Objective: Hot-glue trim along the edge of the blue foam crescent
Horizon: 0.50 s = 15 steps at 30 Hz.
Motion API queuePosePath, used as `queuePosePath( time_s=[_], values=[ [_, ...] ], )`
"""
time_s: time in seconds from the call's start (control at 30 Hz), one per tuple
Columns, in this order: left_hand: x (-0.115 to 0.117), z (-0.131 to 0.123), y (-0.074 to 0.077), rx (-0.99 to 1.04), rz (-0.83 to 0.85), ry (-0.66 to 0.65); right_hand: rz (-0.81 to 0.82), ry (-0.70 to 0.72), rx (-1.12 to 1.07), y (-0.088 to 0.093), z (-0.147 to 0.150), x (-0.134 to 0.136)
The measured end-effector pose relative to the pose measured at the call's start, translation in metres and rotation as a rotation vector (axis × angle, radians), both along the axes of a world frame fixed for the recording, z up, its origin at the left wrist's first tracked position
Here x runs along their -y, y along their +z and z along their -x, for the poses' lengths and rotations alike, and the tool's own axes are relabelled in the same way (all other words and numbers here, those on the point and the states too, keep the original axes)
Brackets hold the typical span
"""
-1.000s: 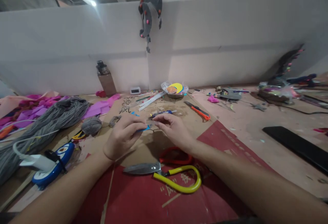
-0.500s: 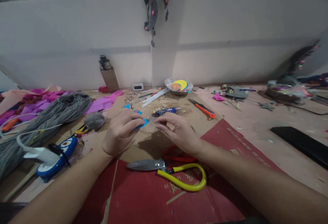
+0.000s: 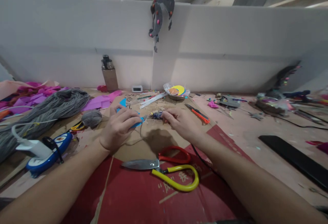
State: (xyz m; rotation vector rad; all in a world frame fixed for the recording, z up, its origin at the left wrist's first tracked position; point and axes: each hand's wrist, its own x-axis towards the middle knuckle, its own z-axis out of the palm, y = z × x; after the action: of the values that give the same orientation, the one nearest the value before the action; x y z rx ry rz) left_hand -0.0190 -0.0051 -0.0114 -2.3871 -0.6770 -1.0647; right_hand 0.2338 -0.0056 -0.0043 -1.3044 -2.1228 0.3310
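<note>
My left hand is closed on a blue crescent-like piece, its tips showing above and to the right of my fingers. A thin grey yarn strand trails below that piece onto the cardboard. In my right hand is a dark blue glue gun, its nozzle pointing left at the blue piece, a small gap between them. A black cord runs down from under my right wrist. Below both hands, large scissors with one red and one yellow handle lie on the cardboard.
An orange utility knife, white glue sticks and a bowl lie beyond my hands. Left are grey yarn, a yarn ball and a blue power strip. A black phone-like slab lies right. A white partition stands behind.
My right hand has taken hold of the glue gun that lay on the cardboard and brought it near the blue piece. The left hand keeps its hold. The view has shifted slightly.
</note>
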Motion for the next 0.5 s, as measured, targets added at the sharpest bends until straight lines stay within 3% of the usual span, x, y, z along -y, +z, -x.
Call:
queuePosePath(
  time_s=[0.1,0.2,0.37,0.5],
  values=[
    [0.000,0.002,0.001,0.002,-0.020,-0.014,0.080,-0.241,0.293,-0.003,-0.019,-0.014],
    [0.000,0.003,0.001,0.000,-0.046,-0.030,0.195,-0.289,0.462,-0.015,-0.026,-0.023],
    [0.001,0.003,0.000,-0.023,-0.069,-0.054,0.254,-0.369,0.362,-0.041,-0.014,-0.030],
    [0.001,0.002,-0.002,-0.061,-0.068,-0.045,0.316,-0.366,0.257,-0.044,-0.014,-0.038]
  ],
)
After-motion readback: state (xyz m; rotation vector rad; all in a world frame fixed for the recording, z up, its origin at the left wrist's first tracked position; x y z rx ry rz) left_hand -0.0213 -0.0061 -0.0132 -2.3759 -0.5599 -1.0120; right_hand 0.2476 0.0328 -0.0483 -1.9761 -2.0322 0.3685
